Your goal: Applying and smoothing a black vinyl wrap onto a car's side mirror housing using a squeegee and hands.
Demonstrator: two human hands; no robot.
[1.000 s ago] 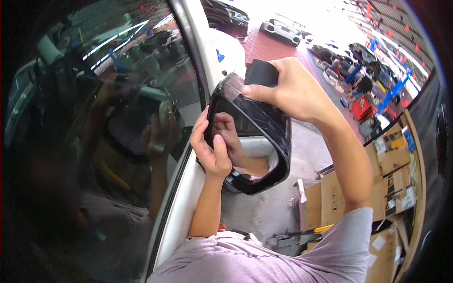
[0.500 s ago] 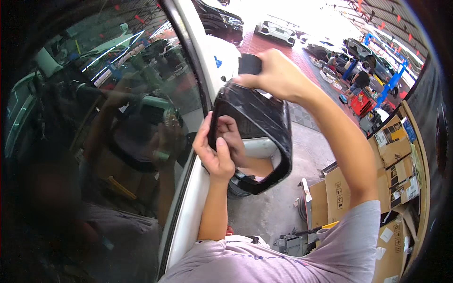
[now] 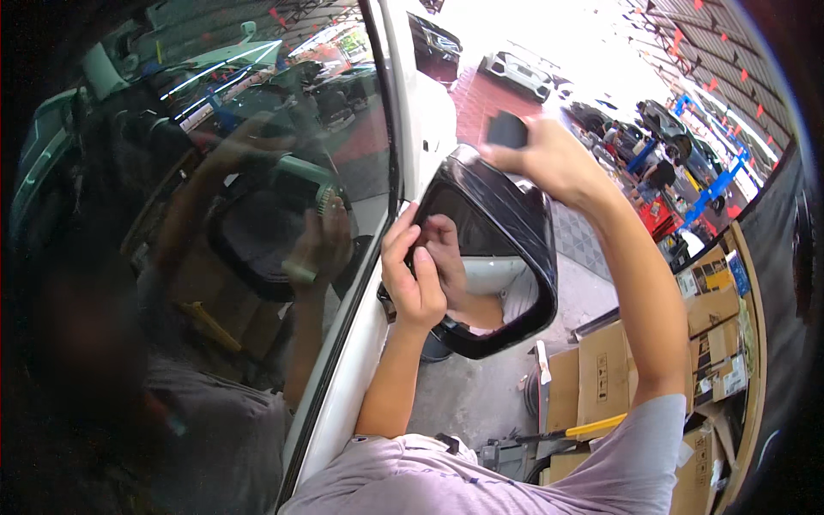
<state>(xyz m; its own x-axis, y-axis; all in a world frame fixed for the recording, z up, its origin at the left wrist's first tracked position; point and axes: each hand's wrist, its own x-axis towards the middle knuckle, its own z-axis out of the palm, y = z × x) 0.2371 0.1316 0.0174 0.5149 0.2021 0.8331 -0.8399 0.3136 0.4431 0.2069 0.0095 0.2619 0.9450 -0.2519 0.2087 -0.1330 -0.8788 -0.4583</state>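
A black car side mirror (image 3: 506,249) stands out from the door of a white car; its glass reflects fingers and part of the white door. My left hand (image 3: 415,275) is curled round the mirror's inner edge, thumb toward the glass. Above the housing's top, my right hand (image 3: 545,159) grips a dark, flat-sided block (image 3: 507,130) between thumb and fingers. Motion blurs that hand a little. Whether the block touches the housing I cannot tell. Pale streaks mark the housing's glossy upper face.
The car's dark window (image 3: 215,257) fills the left and mirrors my arms. Cardboard boxes (image 3: 605,373) are stacked at right, with a yellow bar (image 3: 596,427) beside them. Beyond are a parked white car (image 3: 519,73), a blue lift post (image 3: 725,184), a red cart (image 3: 659,216) and a person (image 3: 659,176).
The view has shifted, so the mirror and both hands sit further right in the picture. My right hand and the block have moved slightly right relative to the mirror; my left hand keeps its hold.
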